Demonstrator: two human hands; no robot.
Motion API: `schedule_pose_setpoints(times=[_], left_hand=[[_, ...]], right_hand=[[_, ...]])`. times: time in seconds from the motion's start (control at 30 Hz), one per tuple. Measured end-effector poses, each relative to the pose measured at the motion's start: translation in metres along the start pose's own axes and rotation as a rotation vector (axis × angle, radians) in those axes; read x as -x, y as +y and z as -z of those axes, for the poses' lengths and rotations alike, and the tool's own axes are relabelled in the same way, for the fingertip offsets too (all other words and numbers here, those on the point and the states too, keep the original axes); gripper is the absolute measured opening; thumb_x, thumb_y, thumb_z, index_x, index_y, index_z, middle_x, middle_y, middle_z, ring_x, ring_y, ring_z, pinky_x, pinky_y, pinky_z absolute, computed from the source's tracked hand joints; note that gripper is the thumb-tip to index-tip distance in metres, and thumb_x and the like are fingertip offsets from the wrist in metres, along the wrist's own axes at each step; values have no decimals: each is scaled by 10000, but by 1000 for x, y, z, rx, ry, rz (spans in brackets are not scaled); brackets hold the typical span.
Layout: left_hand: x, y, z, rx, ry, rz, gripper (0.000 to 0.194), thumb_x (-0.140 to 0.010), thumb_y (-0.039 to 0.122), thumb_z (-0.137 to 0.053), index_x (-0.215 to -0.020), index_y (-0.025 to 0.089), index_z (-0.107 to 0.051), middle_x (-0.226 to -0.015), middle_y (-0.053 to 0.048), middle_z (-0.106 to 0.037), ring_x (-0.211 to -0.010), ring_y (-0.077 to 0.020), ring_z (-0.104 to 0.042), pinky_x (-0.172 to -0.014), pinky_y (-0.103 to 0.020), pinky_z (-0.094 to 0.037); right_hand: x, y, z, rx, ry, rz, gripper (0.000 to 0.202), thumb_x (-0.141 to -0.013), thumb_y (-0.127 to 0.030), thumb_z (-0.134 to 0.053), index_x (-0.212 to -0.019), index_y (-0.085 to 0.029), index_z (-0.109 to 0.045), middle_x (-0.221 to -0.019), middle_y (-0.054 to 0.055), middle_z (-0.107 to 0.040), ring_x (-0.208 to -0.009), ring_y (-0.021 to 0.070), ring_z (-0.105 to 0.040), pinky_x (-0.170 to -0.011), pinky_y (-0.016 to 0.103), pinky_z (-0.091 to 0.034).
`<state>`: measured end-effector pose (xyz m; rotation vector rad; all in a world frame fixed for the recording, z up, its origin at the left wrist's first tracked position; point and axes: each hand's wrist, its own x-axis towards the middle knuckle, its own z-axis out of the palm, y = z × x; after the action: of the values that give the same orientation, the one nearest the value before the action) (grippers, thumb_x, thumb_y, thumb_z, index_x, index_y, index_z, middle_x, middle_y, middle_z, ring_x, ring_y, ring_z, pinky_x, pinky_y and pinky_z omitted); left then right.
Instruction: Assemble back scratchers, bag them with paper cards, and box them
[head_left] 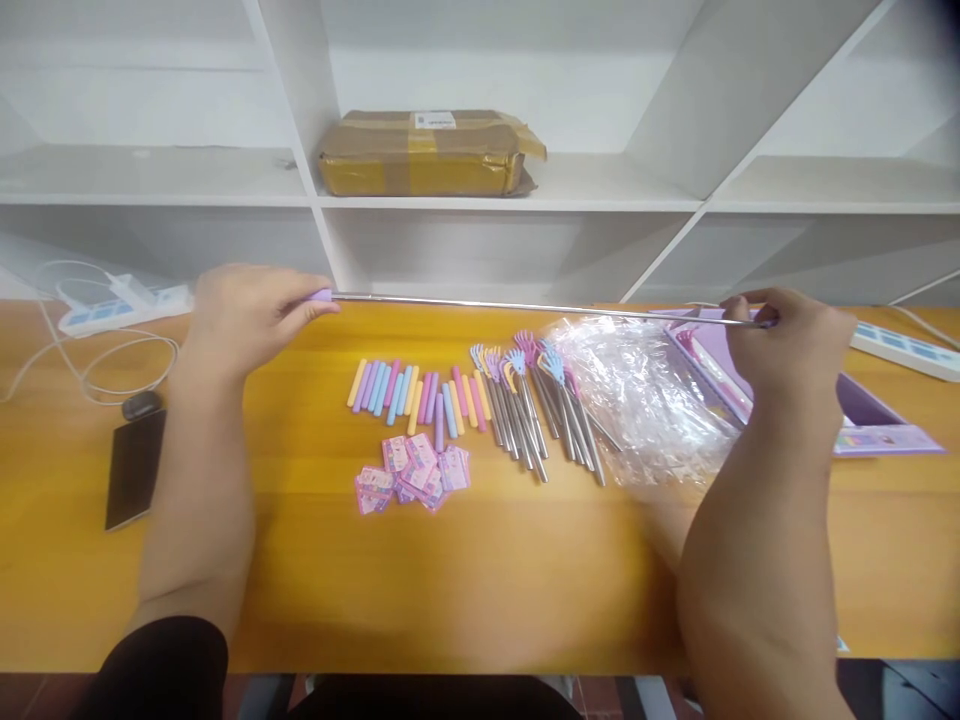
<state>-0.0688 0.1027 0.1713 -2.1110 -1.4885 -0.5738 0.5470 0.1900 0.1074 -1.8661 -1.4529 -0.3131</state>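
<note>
1. Silver-coloured thin metal rod point(525, 306) spans our hands, nearly level, raised above the yellow-brown wooden table point(525, 580).
2. Our left hand point(251, 305) is closed, thumb and fingers pinching the rod's lilac plastic grip point(320, 295).
3. Our right hand point(799, 330) curls closed around the opposite end, largely hidden.
4. We do best keeping force even and straight along it; sideways strain could bend its slim shaft.

on the table point(525, 590), the row of grips point(394, 388) lies left of the scratchers point(514, 400), with the cards point(420, 470) before the grips. right of the scratchers is the plastic wrap point(645, 390), then the open box point(870, 400). the phone point(135, 470) lies far left. behind, the carton point(427, 155) sits on the shelf point(592, 180).
</note>
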Motion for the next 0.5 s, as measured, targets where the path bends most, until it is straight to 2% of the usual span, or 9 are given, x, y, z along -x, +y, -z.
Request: schedule_pose_setpoints(times=[0.27,0.4,0.5], left_hand=[[-1,8,7,19,-10,1,490,-1114,644,-417,-1111,326,-789,-879,30,-745,-822,-171,-604,-752,-360,-383],[0,11,8,57,-19,3,480,-1105,653,-436,-1096,324,-786,-860,20,-725,-807,-176,-567,-744,-366,-359],[0,13,8,65,-18,6,473,-1107,649,-422,-1120,345,-784,-867,11,-738,-822,-191,-594,-735,-375,-366]], right_hand=[[1,-12,14,20,82,-32,344,-865,-381,-584,-965,-158,-826,-713,53,-556,-657,190,-464,-785,372,-433],[1,-12,14,47,117,-41,317,-869,-368,-589,-966,-170,-816,-707,47,-534,-665,196,-470,-773,370,-431],[0,-7,12,35,140,-18,300,-881,-382,-596,-969,-180,-801,-720,52,-545,-681,199,-487,-763,364,-429]])
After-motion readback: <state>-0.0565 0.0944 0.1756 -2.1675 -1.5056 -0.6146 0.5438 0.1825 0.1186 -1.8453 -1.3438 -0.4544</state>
